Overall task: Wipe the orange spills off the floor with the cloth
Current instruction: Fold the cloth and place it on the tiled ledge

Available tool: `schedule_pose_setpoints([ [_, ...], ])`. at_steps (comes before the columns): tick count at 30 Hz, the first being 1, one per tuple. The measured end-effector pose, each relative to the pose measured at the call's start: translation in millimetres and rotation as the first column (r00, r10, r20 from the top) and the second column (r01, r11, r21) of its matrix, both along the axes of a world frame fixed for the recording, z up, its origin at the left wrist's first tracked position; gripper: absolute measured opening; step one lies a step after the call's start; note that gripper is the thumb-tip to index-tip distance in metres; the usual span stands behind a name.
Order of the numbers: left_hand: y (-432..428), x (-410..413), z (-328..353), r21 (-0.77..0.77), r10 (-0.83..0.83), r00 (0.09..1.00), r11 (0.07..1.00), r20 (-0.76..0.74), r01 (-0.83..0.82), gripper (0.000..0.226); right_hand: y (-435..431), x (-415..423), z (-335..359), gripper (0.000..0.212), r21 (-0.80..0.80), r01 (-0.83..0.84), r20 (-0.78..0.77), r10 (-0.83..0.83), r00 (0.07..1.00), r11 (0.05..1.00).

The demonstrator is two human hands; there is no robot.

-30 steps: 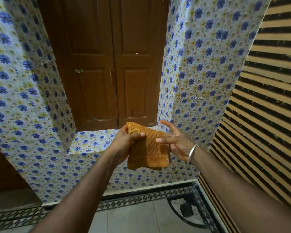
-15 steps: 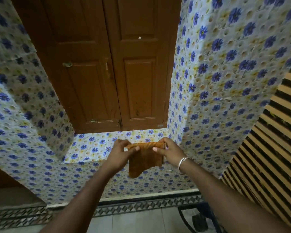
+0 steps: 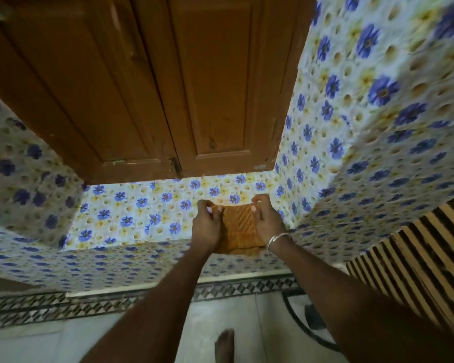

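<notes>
- Blue-flowered tiled ledge (image 3: 142, 213) spans centre frame.
- Left hand (image 3: 207, 227) and right hand (image 3: 269, 222) pinch upper corners of the folded orange woven cloth (image 3: 236, 226).
- Wiping looks unstarted (no spills in view).

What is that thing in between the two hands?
The orange cloth stretches between them. The left hand grips one top corner and the right hand pinches the other, at the flowered ledge. The head view shows it.

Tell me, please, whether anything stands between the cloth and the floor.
Nothing visible does. The left hand and right hand hold the cloth at the ledge, with open space down to the floor. Only a bare foot stands there; no spill shows.
</notes>
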State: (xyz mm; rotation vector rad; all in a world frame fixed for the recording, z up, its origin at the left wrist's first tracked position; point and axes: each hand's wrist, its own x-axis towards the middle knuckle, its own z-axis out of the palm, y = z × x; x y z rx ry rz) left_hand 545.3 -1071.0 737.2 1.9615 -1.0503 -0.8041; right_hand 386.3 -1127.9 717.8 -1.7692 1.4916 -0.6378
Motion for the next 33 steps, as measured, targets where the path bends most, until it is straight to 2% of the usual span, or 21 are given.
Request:
schedule_pose_setpoints([
  [4, -55, 8, -49, 0.029, -0.004, 1.0, 1.0, 0.021, 0.003, 0.032, -43, 10, -47, 0.023, -0.047, 0.035, -0.062, -0.038, 0.997, 0.998],
  [8, -92, 19, -97, 0.046, -0.04, 0.999, 0.998, 0.023, 0.039, 0.033, -78, 10, -92, 0.025, 0.003, 0.066, -0.11, -0.065, 0.992, 0.998],
  [11, -107, 26, -126, 0.049, -0.043, 0.996, 0.998, 0.084, 0.039, 0.025, -95, 7, -120, 0.026, 0.007, 0.069, -0.117, -0.067, 0.991, 0.998],
  [14, -111, 22, -146, 0.03, -0.129, 0.979, 0.992, 0.159, 0.125, 0.025, -103, 8, -136, 0.026, -0.051, 0.079, -0.125, -0.085, 0.989, 0.996],
  [17, -98, 5, -154, 0.016, -0.207, 0.926, 0.977, 0.315, 0.213, 0.034, -102, 8, -138, 0.028, -0.098, 0.07, -0.106, -0.08, 0.991, 0.993],
  [19, -93, -7, -153, 0.019, -0.222, 0.854, 0.97, 0.471, 0.242, 0.041, -101, 10, -137, 0.031, -0.141, 0.064, -0.128, -0.082, 0.988, 0.988],
  [21, -91, -15, -154, 0.082, -0.3, 0.769, 0.947, 0.565, 0.309, 0.054, -98, 11, -135, 0.041, -0.263, 0.017, -0.314, -0.102, 0.944, 0.965],
  [22, -91, -18, -156, 0.142, -0.366, 0.725, 0.925, 0.584, 0.352, 0.06, -96, 9, -135, 0.047, -0.288, -0.069, -0.426, -0.063, 0.902, 0.955],
  [24, -86, -22, -165, 0.277, -0.487, 0.629, 0.87, 0.606, 0.407, 0.066, -91, 6, -141, 0.057, -0.215, -0.27, -0.598, 0.092, 0.796, 0.939],
  [26, -81, -21, -172, 0.345, -0.544, 0.578, 0.837, 0.609, 0.424, 0.067, -87, 2, -150, 0.06, -0.097, -0.293, -0.646, 0.164, 0.746, 0.951],
  [28, -82, -19, -177, 0.367, -0.558, 0.576, 0.829, 0.597, 0.422, 0.067, -87, 0, -158, 0.059, -0.041, -0.254, -0.635, 0.171, 0.753, 0.966],
  [31, -86, -20, -172, 0.412, -0.587, 0.581, 0.81, 0.564, 0.418, 0.069, -92, 2, -156, 0.059, 0.017, -0.275, -0.662, 0.217, 0.717, 0.961],
  [33, -84, -19, -158, 0.398, -0.588, 0.606, 0.809, 0.536, 0.433, 0.073, -91, 0, -142, 0.061, 0.005, -0.258, -0.659, 0.197, 0.726, 0.966],
])
